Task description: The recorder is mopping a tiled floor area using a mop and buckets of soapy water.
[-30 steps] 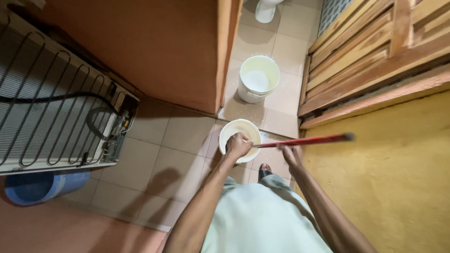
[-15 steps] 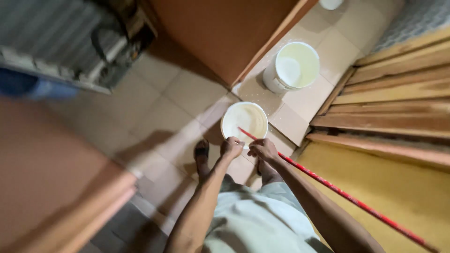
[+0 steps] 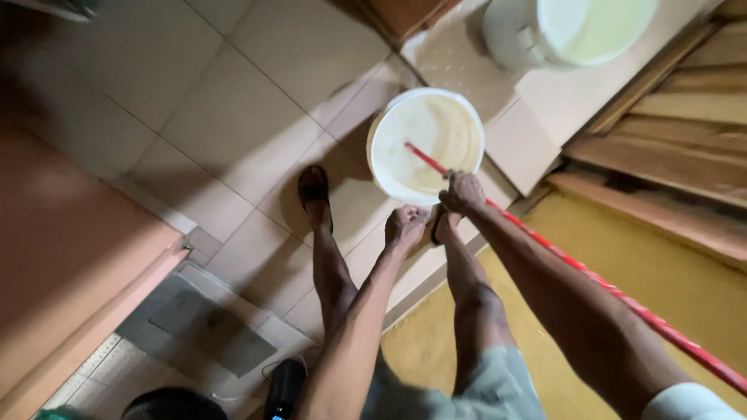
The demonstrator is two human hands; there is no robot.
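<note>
Red pole (image 3: pixel 591 276) slanting, tip inside white bucket (image 3: pixel 426 145) of pale paint, on tiled floor.

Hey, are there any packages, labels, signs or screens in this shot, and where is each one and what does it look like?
No labels, signs or screens show.
Round white plastic bucket of pale cream liquid: on the tiled floor ahead of the feet, a long red pole dipped in it, gripped by the right hand; the left hand is beside it.
Second white bucket: top right, cream inside, partly cut off.

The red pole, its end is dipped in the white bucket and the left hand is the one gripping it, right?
Not quite. The head view shows the right hand gripping the red pole, whose end is in the white bucket; the left hand is closed beside it, off the pole.
</note>
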